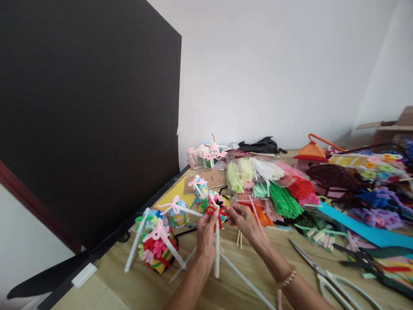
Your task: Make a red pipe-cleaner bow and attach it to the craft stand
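Note:
My left hand [206,234] and my right hand [243,220] are raised together over the wooden table [155,288], both pinching a small red pipe-cleaner bow [215,211]. The bow sits at the top of a white fuzzy stem [217,254] that hangs down between my hands. Just behind the bow is a colourful pipe-cleaner flower basket [209,199]. Another finished basket with white handles and a pink bow [156,247] stands to the left of my left hand. My right wrist wears a bead bracelet [288,277].
Bags of pipe cleaners in green, white, red and orange [271,187] lie behind my right hand. White-handled scissors [325,275] and dark pliers [361,258] lie at the right. A large black board [87,112] leans at the left. Craft clutter fills the right side.

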Demonstrator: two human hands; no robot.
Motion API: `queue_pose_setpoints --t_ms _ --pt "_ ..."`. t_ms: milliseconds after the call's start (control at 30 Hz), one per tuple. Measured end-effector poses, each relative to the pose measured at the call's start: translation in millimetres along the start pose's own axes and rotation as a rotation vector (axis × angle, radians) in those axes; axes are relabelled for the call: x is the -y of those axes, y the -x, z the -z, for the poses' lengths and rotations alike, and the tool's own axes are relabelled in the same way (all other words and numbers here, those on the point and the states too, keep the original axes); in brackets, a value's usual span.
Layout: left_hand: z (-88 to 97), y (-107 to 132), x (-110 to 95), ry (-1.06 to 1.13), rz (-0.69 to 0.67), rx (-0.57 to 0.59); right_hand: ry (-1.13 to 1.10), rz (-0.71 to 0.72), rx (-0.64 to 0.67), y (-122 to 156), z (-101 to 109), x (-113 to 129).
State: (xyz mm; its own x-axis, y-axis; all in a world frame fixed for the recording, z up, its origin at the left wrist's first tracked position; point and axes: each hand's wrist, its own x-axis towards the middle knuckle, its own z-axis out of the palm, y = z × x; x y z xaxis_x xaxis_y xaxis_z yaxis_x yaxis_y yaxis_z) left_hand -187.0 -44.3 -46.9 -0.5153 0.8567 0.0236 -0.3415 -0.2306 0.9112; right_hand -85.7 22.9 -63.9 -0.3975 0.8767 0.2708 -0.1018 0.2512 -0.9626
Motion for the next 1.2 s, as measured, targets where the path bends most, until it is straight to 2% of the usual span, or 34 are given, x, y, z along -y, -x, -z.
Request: queue_pose_setpoints --t_ms 467,700,867,1200 --pt "-2.9 3 0 0.056 0.015 -0.005 -0.138 -0.142 0.044 -1 -1 3" --pt "4.7 7 3 0.027 -0.005 0.034 -0.176 -0.256 0.021 2 -1 14" --pt "9.1 6 3 0.008 0.035 0.047 -0.190 -0.338 0.059 2 1 16" --pt "15.7 7 8 -0.085 0.000 0.096 -0.205 -0.363 0.102 3 -1 12"
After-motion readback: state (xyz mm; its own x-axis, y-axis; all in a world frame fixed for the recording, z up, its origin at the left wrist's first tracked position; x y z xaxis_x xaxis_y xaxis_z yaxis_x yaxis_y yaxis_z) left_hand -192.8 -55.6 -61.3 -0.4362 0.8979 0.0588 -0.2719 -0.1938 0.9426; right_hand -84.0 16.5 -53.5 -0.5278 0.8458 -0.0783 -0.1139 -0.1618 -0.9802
